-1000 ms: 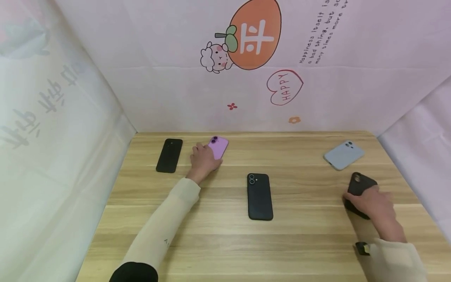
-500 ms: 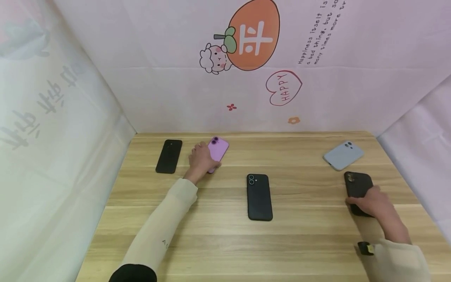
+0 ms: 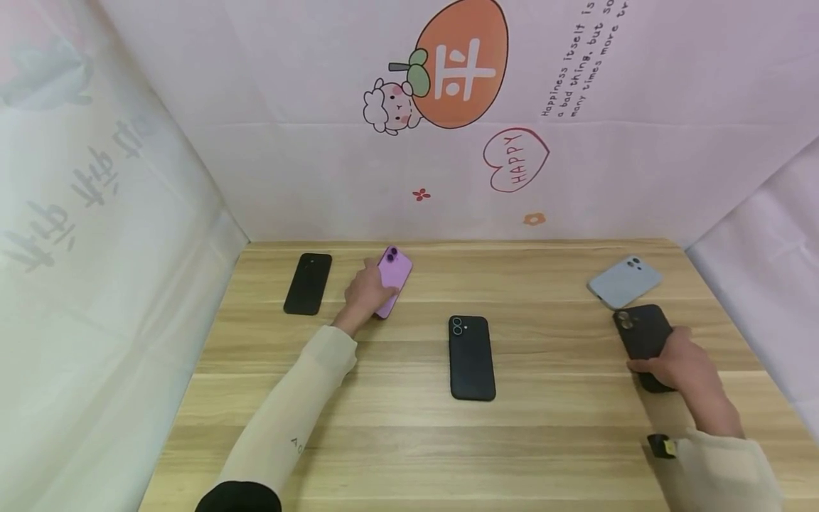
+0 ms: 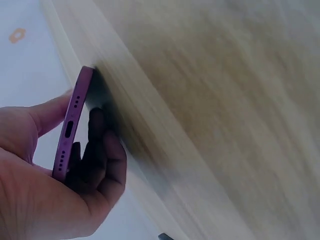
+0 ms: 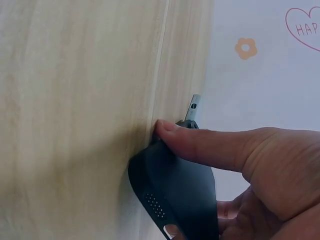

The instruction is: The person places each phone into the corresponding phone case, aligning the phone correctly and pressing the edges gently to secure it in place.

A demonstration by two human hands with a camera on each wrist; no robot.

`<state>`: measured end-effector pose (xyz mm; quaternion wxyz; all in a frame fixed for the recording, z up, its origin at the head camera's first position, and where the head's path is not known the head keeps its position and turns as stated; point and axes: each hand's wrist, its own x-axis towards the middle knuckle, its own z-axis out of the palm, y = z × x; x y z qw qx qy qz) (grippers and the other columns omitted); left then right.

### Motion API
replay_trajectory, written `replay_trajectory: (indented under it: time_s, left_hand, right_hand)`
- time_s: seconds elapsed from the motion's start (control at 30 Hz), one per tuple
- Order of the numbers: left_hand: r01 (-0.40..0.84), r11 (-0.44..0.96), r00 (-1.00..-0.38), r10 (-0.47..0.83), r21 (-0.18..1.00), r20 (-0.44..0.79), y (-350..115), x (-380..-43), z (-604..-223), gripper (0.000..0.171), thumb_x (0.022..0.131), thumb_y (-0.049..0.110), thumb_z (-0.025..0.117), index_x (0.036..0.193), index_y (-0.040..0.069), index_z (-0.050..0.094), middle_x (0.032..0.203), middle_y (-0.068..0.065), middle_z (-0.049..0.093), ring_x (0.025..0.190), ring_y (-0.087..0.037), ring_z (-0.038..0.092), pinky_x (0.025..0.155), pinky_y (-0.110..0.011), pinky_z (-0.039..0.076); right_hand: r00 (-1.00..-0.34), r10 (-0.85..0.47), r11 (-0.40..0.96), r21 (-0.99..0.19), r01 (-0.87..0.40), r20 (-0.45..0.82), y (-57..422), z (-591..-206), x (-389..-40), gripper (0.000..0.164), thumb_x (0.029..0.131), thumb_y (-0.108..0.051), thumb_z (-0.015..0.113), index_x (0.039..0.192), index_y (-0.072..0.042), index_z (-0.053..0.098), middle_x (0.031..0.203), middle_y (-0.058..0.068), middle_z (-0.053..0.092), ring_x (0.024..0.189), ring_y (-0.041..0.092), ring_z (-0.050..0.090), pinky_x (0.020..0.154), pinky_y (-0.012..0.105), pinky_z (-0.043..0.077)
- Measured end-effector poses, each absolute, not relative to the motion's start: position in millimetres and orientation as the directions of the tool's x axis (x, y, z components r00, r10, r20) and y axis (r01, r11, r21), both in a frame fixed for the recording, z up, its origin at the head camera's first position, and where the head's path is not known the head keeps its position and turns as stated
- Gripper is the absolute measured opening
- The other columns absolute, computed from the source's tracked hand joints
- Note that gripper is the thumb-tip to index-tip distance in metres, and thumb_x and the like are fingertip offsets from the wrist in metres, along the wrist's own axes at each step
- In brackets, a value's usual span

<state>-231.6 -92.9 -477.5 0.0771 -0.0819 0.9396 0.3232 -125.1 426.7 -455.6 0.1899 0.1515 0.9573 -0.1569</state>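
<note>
Hands both busy: L hand [image 3: 367, 291] holds purple phone [image 3: 397, 269], thumb at its R edge, fingers round the other side; R hand [image 3: 687, 361] grips dark phone [image 3: 642, 331] by its nearer end, thumb on L edge.

Biggest change in last sec: dark phone's camera end has swung L, so in head view it now meets near corner of lt-blue phone [image 3: 625, 282]; can't tell if touching or slightly above it. Purple phone has shifted only a bit; L hand has edged L & more of the phone's near end now shows. L wrist view: purple phone looks tipped, port end up off bench [image 3: 397, 441], fingers curled on screen side. R wrist view: dark phone looks tilted too; contact w/ bench unclear. Prob. means both are properly in grip, being angled rather than carried far.

Around: far-L black phone [image 3: 308, 284] lies near L hand, mid black phone [image 3: 472, 359] flat btwn the hands, neither touched. Main obstacle is lt-blue phone, right by dark phone's camera end; mid black phone sits in the gap btwn hands. Cloth wall [image 3: 307, 171] closes off bench's far side.
</note>
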Motion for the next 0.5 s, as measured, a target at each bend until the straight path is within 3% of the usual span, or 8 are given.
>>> replay_trajectory:
  time_s: [0.23, 0.37, 0.5]
  left_hand:
    - [-0.229, 0.742, -0.971, -0.128, 0.630, -0.202, -91.5, -232.0, -479.1, 0.061, 0.099, 0.021, 0.075, 0.144, -0.001, 0.042, 0.118, -0.028, 0.069, 0.098, -0.039, 0.070, 0.084, -0.050, 0.057]
    - [-0.238, 0.685, -0.969, -0.116, 0.688, -0.219, -93.9, -230.5, -481.6, 0.062, 0.099, 0.018, 0.073, 0.149, -0.001, 0.040, 0.122, -0.028, 0.067, 0.100, -0.039, 0.069, 0.083, -0.048, 0.060]
    - [-0.245, 0.605, -0.967, -0.093, 0.758, -0.238, -96.2, -227.2, -482.9, 0.069, 0.100, 0.015, 0.072, 0.158, 0.000, 0.037, 0.132, -0.029, 0.064, 0.109, -0.040, 0.067, 0.089, -0.048, 0.061]
  right_hand:
    - [-0.884, 0.236, 0.908, -0.234, 0.349, -0.403, 423.0, -456.5, -127.7, 0.120, 0.090, -0.041, 0.080, 0.142, 0.034, 0.002, 0.129, 0.064, 0.033, 0.115, 0.073, 0.044, 0.096, 0.072, 0.047]
    - [-0.901, 0.211, 0.913, -0.253, 0.320, -0.378, 425.9, -458.0, -127.8, 0.111, 0.097, -0.040, 0.072, 0.142, 0.035, 0.004, 0.128, 0.065, 0.032, 0.115, 0.075, 0.043, 0.094, 0.073, 0.047]
    - [-0.943, 0.167, 0.927, -0.281, 0.250, -0.288, 429.5, -459.1, -127.4, 0.085, 0.100, -0.032, 0.069, 0.133, 0.034, 0.028, 0.118, 0.058, 0.046, 0.105, 0.072, 0.050, 0.083, 0.071, 0.050]
